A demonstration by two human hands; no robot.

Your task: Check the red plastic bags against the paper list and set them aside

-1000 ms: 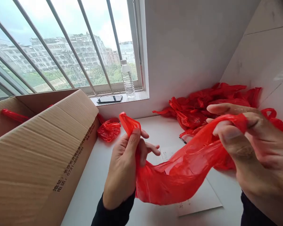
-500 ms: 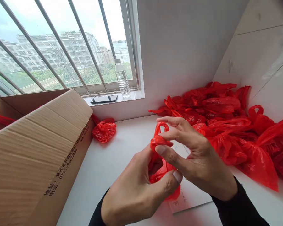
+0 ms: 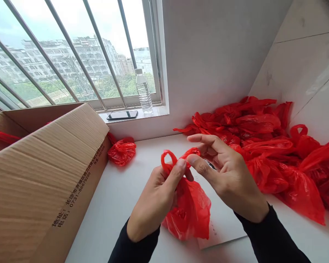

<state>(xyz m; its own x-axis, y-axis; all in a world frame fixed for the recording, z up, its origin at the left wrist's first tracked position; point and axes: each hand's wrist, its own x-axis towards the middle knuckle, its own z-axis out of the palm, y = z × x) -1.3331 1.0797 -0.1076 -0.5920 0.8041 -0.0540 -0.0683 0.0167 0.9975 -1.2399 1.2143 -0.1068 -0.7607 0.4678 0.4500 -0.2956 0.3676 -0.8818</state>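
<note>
Tabletop (image 3: 104,204), white and plain, spread beneath both hands, with a cardboard box (image 3: 57,164) along its left side and a heap of red bags (image 3: 254,126) against the wall at the right. A flat white sheet (image 3: 222,223) lay near the middle, partly covered from view by the held bag (image 3: 194,212), a thin red plastic one that hung below the fingers; whether its bottom touched the sheet could not be told. Its long axis ran from a gathered neck at the fingers down towards the wearer, the body flaring wider at the lower end. The left hand (image 3: 159,193) was the nearer to that body: its thumb and fingers were clamped together on the neck, right at the top of the bag. The right hand (image 3: 227,171) stood to the right of the neck and a little higher, index finger raised apart from the rest, thumb pressed against a twisted strip (image 3: 192,151) of the bag, the fingers behind it partly hidden. An open loop (image 3: 162,160) of the same plastic stood up on the far side of the left thumb, so that loop and strip leaned away from each other, one to the left and one to the right, with the pinched neck between and below them.
</note>
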